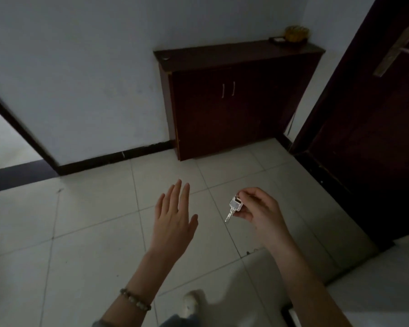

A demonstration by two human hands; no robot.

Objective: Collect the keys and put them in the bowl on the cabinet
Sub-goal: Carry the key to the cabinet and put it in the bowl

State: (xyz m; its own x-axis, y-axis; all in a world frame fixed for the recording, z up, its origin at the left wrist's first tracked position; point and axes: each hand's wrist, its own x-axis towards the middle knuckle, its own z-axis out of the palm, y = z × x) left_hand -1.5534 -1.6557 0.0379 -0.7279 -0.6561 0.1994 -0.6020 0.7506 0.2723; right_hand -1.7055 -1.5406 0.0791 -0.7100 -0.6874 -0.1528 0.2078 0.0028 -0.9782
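Observation:
My right hand (pixel 261 210) pinches silver keys (pixel 234 207) by the top, and the blade hangs down toward the tiled floor. My left hand (pixel 175 215) is held out flat beside it, fingers together, holding nothing; a bead bracelet is on its wrist. A dark brown cabinet (pixel 236 100) stands against the white wall ahead. On its top at the far right sits a yellowish bowl (pixel 296 35), next to a small dark tray (pixel 278 40). Both hands are well short of the cabinet, over the floor.
A dark wooden door (pixel 376 128) with a brass handle plate (pixel 397 51) stands at the right. A dark baseboard (pixel 113 159) runs along the wall, and a doorway opens at the left. My shoe (pixel 190 303) shows at the bottom on the pale tiles.

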